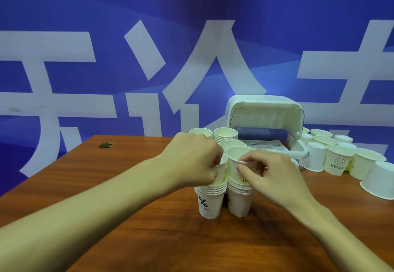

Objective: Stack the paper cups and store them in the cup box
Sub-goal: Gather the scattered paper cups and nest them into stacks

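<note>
The left hand (196,158) pinches a paper cup (221,171) sitting in the top of the left stack (210,199). The right hand (270,171) pinches a second cup (233,163) on top of the right stack (237,203). Both stacks stand on the wooden table (128,186). Behind them is the white cup box (266,109), with its lid up. Loose cups (336,161) sit beside it.

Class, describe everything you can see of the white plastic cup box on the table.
The white plastic cup box is rounded, with its curved see-through lid swung up, so the front is open and a ribbed white floor shows inside. It stands upright at the far edge of the brown wooden table, with loose white paper cups crowding the space to its right.
</note>
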Demonstrator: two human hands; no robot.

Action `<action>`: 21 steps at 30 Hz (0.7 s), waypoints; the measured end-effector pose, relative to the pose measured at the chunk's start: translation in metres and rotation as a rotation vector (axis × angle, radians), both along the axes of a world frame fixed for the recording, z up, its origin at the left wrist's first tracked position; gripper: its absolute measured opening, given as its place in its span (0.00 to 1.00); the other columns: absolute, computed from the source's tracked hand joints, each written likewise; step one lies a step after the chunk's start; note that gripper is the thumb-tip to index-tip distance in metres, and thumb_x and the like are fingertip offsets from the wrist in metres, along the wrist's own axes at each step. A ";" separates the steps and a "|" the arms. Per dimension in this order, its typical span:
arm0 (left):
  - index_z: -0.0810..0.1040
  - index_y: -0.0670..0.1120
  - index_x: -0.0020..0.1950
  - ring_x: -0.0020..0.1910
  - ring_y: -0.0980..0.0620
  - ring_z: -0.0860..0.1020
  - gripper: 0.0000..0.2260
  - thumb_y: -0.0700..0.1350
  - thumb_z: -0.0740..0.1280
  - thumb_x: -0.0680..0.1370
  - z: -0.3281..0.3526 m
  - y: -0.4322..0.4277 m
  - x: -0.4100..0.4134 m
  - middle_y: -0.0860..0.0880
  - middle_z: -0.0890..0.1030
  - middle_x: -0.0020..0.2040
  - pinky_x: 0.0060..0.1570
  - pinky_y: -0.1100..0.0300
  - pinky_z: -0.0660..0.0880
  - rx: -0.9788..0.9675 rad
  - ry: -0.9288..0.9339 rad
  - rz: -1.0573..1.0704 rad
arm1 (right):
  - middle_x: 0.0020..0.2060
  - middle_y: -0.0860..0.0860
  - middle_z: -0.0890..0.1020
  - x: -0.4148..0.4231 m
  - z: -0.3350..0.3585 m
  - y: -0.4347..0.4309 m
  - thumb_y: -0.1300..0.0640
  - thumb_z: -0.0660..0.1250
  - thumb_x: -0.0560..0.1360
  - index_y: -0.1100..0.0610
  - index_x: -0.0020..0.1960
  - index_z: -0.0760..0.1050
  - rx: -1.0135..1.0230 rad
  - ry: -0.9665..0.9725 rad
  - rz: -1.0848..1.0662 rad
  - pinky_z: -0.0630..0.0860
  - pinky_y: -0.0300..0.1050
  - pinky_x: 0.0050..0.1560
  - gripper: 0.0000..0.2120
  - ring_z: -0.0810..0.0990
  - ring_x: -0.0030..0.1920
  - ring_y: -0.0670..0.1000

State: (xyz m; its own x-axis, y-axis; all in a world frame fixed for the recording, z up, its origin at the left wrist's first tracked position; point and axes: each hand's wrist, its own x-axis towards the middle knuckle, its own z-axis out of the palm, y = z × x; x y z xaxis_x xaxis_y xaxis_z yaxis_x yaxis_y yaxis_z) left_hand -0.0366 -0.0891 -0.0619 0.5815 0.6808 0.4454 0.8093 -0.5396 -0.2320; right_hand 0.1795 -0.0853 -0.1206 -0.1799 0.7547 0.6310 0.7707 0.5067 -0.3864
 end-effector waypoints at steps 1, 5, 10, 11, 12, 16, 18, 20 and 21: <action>0.75 0.54 0.40 0.32 0.51 0.73 0.08 0.55 0.60 0.72 -0.004 0.001 0.000 0.54 0.73 0.33 0.29 0.62 0.64 -0.005 0.001 -0.003 | 0.38 0.35 0.82 0.000 -0.002 0.000 0.42 0.67 0.71 0.41 0.45 0.80 -0.007 -0.008 0.000 0.76 0.46 0.39 0.06 0.79 0.39 0.41; 0.78 0.53 0.42 0.34 0.52 0.76 0.16 0.64 0.59 0.74 -0.019 0.006 0.001 0.54 0.77 0.34 0.30 0.61 0.68 -0.039 -0.010 0.001 | 0.40 0.33 0.81 0.002 -0.008 -0.001 0.38 0.67 0.72 0.39 0.47 0.81 -0.038 -0.012 -0.011 0.71 0.39 0.36 0.08 0.77 0.38 0.40; 0.80 0.54 0.43 0.33 0.55 0.74 0.17 0.65 0.60 0.74 -0.021 0.014 0.004 0.55 0.81 0.37 0.31 0.61 0.71 -0.051 -0.023 -0.018 | 0.39 0.32 0.81 0.007 -0.004 -0.005 0.34 0.61 0.72 0.39 0.44 0.81 -0.037 -0.053 -0.007 0.72 0.40 0.35 0.14 0.79 0.38 0.40; 0.81 0.54 0.44 0.33 0.54 0.73 0.14 0.61 0.62 0.74 -0.021 0.014 0.006 0.54 0.82 0.38 0.30 0.62 0.69 -0.050 -0.008 -0.023 | 0.39 0.32 0.81 0.006 -0.004 -0.005 0.35 0.61 0.72 0.39 0.44 0.82 -0.053 -0.069 -0.015 0.73 0.40 0.35 0.14 0.79 0.38 0.39; 0.81 0.54 0.44 0.33 0.53 0.73 0.12 0.58 0.63 0.74 -0.022 0.014 0.007 0.54 0.82 0.38 0.30 0.62 0.68 -0.053 0.010 -0.026 | 0.38 0.32 0.81 0.007 -0.004 -0.005 0.35 0.62 0.72 0.39 0.44 0.82 -0.073 -0.088 -0.026 0.74 0.41 0.36 0.13 0.79 0.38 0.38; 0.82 0.53 0.45 0.36 0.51 0.77 0.10 0.53 0.63 0.73 -0.024 0.014 0.011 0.53 0.82 0.39 0.32 0.60 0.73 -0.134 0.042 -0.014 | 0.40 0.33 0.82 0.007 -0.010 -0.004 0.37 0.63 0.74 0.40 0.46 0.82 -0.139 -0.149 -0.046 0.76 0.44 0.41 0.11 0.80 0.41 0.39; 0.82 0.53 0.45 0.38 0.50 0.78 0.09 0.53 0.64 0.73 -0.024 0.015 0.011 0.53 0.82 0.40 0.34 0.59 0.75 -0.185 0.039 0.003 | 0.40 0.34 0.83 0.007 -0.013 -0.004 0.37 0.63 0.74 0.39 0.46 0.81 -0.158 -0.149 -0.036 0.77 0.45 0.43 0.11 0.80 0.41 0.41; 0.82 0.54 0.46 0.39 0.50 0.78 0.08 0.53 0.65 0.74 -0.023 0.017 0.011 0.53 0.82 0.40 0.35 0.58 0.76 -0.209 0.046 0.014 | 0.40 0.35 0.83 0.007 -0.015 -0.003 0.37 0.63 0.74 0.39 0.45 0.81 -0.166 -0.155 -0.038 0.77 0.45 0.43 0.10 0.80 0.41 0.41; 0.82 0.54 0.46 0.39 0.50 0.78 0.07 0.53 0.65 0.74 -0.022 0.017 0.012 0.52 0.82 0.40 0.35 0.58 0.76 -0.212 0.051 0.017 | 0.39 0.35 0.83 0.006 -0.016 -0.002 0.37 0.64 0.74 0.39 0.45 0.81 -0.170 -0.157 -0.041 0.76 0.44 0.42 0.10 0.80 0.41 0.41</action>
State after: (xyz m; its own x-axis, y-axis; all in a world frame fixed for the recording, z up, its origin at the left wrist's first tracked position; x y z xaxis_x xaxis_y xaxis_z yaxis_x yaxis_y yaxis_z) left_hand -0.0249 -0.0720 -0.0843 0.5869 0.7661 0.2620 0.8091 -0.5666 -0.1557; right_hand 0.1860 -0.0869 -0.1365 -0.2329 0.8565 0.4605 0.8468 0.4115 -0.3371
